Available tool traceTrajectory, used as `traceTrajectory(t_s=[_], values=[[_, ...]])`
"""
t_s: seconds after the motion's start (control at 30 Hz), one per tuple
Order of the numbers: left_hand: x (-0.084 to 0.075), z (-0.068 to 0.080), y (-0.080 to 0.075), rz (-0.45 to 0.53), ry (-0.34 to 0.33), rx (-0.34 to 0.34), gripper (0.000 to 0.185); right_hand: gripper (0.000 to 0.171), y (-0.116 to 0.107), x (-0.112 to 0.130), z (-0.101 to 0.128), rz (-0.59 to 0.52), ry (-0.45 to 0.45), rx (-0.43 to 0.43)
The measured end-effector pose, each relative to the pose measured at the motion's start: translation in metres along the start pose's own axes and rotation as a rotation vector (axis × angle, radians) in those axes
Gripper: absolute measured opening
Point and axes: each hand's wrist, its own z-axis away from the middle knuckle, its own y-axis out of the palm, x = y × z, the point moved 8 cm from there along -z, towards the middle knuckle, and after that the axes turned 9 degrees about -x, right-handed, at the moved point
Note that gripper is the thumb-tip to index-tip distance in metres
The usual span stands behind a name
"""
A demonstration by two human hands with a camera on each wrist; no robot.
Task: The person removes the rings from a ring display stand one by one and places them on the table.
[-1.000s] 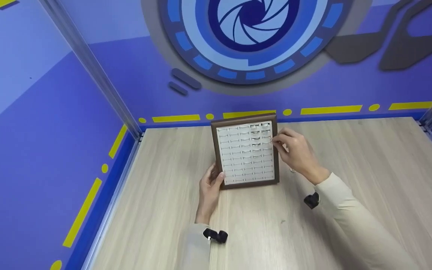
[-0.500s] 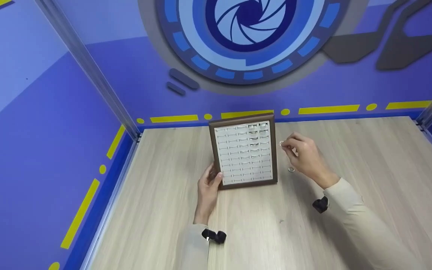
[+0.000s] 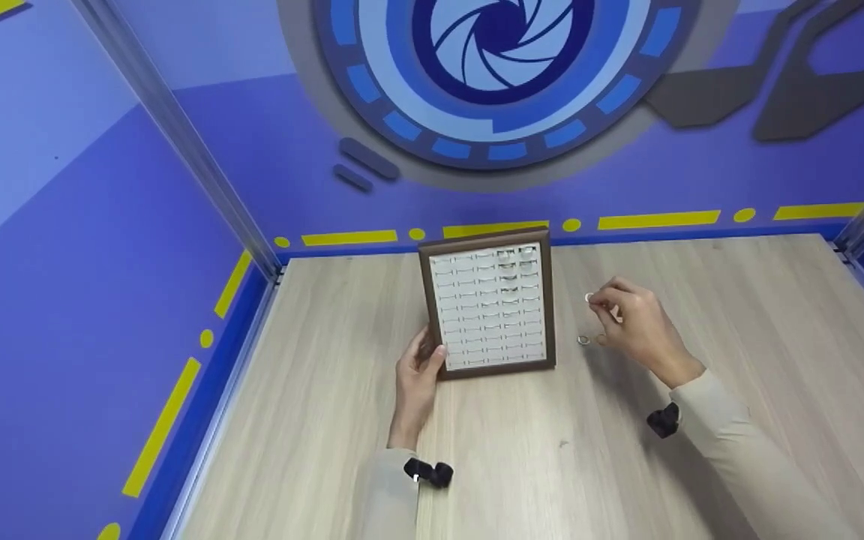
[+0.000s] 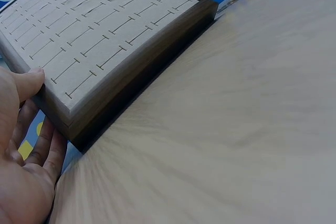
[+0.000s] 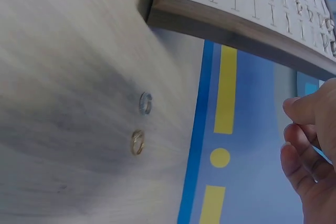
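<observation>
One ring tray (image 3: 488,309), long axis pointing away, left hand (image 3: 417,375) gripping its near corner.

Wooden table (image 3: 739,315): ring tray (image 3: 489,309) (two rings (image 3: 588,340))

Wood, cloth-like padding and metal.
The tray (image 3: 489,309) had a dark matt wood frame and pale matt pad; table (image 3: 739,315) light woodgrain; rings (image 5: 140,123) shiny metal.

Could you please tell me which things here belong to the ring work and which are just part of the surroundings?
In the job:
tray, steadied by the left hand
small ring, pinched by the right hand
silver ring and gold ring on the table

Surroundings:
blue wall
metal post
</observation>
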Motion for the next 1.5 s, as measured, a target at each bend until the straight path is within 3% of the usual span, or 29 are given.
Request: traceTrajectory(t_s=[0.53, 1.5], values=[[0.002, -0.002, -0.001, 0.018, -0.002, 0.002, 0.060, 0.016, -0.004, -0.028, 0.023, 0.043, 0.056, 0.008], [0.001, -0.001, -0.001, -0.001, 0.015, 0.000, 0.060, 0.012, 0.004, -0.064, 0.057, 0.097, 0.163, 0.116]])
